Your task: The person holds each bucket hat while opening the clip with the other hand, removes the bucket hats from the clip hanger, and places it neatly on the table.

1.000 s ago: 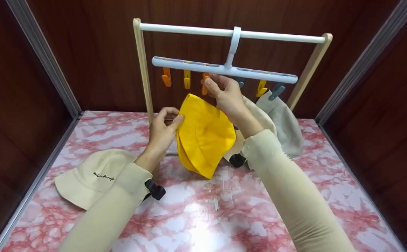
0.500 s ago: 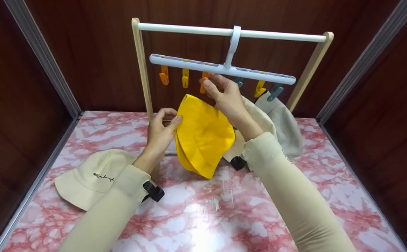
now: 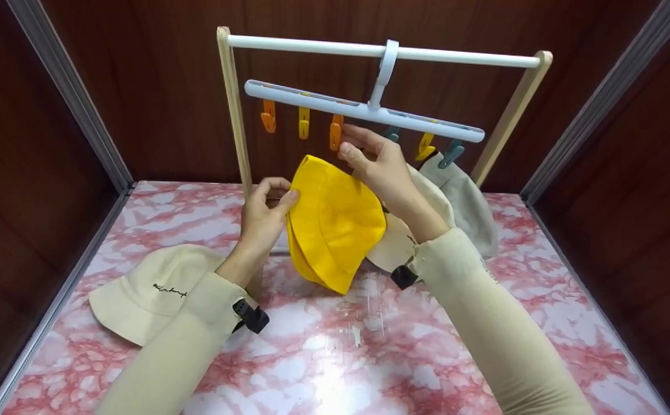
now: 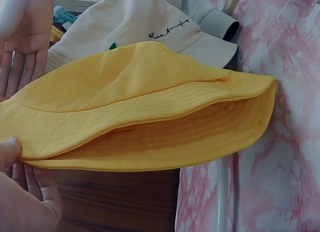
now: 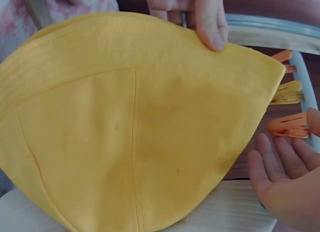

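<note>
A folded yellow bucket hat (image 3: 335, 225) is held up in front of the rack, its brim edge pinched between the thumb and fingers of my left hand (image 3: 263, 216). My right hand (image 3: 387, 167) is just right of an orange clip (image 3: 336, 134) that hangs from a pale blue hanger (image 3: 317, 102). In the right wrist view its fingers (image 5: 280, 159) are loosely extended below the clip, with nothing pinched. The hat's top corner is below the clips and apart from them. At the hanger's right end, a grey-white hat (image 3: 467, 202) hangs from clips.
The hanger hooks over a white rod (image 3: 306, 45) on a wooden-sided rack, tilted down to the right. A cream bucket hat with script (image 3: 150, 294) lies at left on the marbled tabletop (image 3: 335, 357). Another cream hat (image 4: 135, 21) hangs behind my right hand, partly hidden.
My right hand has let go of the orange clip and shifted slightly right and down. The hanger's left end has risen a little. The left hand and yellow hat stay nearly still.
</note>
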### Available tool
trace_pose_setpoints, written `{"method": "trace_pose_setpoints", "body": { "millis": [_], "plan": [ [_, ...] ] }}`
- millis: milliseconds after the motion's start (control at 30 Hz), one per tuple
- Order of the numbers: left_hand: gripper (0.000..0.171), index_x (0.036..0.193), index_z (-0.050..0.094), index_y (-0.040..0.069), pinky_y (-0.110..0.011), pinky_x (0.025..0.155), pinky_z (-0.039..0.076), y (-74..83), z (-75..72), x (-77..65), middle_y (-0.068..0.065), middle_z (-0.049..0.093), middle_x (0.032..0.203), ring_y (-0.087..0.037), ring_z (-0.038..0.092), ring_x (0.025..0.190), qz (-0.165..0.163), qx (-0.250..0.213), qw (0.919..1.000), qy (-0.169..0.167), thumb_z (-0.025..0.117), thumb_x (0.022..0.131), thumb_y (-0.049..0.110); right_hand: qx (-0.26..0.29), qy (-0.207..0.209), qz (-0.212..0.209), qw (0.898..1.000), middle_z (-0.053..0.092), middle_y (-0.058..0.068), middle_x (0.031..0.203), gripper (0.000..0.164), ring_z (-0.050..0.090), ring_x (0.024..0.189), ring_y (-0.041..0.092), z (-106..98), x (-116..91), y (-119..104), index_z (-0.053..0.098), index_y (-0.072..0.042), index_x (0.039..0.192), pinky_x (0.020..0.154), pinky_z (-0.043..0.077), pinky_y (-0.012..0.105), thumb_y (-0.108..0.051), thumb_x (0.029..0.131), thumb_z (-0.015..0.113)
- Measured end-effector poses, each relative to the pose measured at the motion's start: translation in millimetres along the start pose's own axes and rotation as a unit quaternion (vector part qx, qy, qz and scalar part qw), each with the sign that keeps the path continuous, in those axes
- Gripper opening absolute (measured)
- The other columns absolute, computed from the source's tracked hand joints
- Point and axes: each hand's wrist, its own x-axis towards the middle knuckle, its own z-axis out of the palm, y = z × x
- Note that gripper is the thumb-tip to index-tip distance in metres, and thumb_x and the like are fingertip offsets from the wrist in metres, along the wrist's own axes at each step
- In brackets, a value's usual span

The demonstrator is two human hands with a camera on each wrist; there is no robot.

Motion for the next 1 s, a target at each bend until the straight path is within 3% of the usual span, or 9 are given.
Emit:
{"method": "trace_pose_setpoints", "body": {
  "millis": [200,433,633,1000],
  "plan": [
    [0.018,0.117,0.064,0.009,-0.027,0.088,0.052,2.9,-0.5,-2.9,-0.009,0.061,0.112,-0.023,0.057,0.102,0.012,-0.002,0.9999,0.002,0.072,0.103,0.016,-0.01,-0.001,-0.011,1.0,0.063,0.003,0.148,0.05,0.063,0.132,0.022,-10.5,-11.9,4.8,0.056,-0.018,0.153,0.109,0.053,0.037,-0.031,0.106,0.065],
    [0.017,0.116,0.066,0.009,-0.028,0.087,0.053,4.7,-3.0,-5.6,-0.008,0.062,0.111,-0.023,0.058,0.102,0.024,0.012,0.9996,0.004,0.072,0.103,0.017,-0.05,0.028,-0.044,0.997,0.065,0.005,0.147,0.045,0.064,0.13,0.018,-30.0,-28.1,22.2,0.06,-0.012,0.15,0.11,0.051,0.031,-0.025,0.107,0.066],
    [0.017,0.115,0.066,0.008,-0.029,0.091,0.05,4.6,-8.4,-7.4,-0.007,0.063,0.108,-0.022,0.059,0.102,0.036,0.023,0.999,0.01,0.073,0.103,0.019,-0.059,0.044,-0.061,0.995,0.066,0.008,0.144,0.042,0.064,0.13,0.024,-43.4,-42.4,37.1,0.062,-0.007,0.147,0.107,0.052,0.027,-0.02,0.107,0.066],
    [0.017,0.115,0.066,0.007,-0.028,0.089,0.048,10.9,-14.8,-17.9,-0.007,0.064,0.107,-0.022,0.059,0.099,0.061,0.018,0.998,0.005,0.073,0.102,0.015,-0.039,0.077,-0.044,0.995,0.067,0.017,0.141,0.04,0.065,0.128,0.032,-49.6,-64.2,61.7,0.064,0.0,0.143,0.103,0.053,0.021,-0.008,0.104,0.068]
  ]
}}
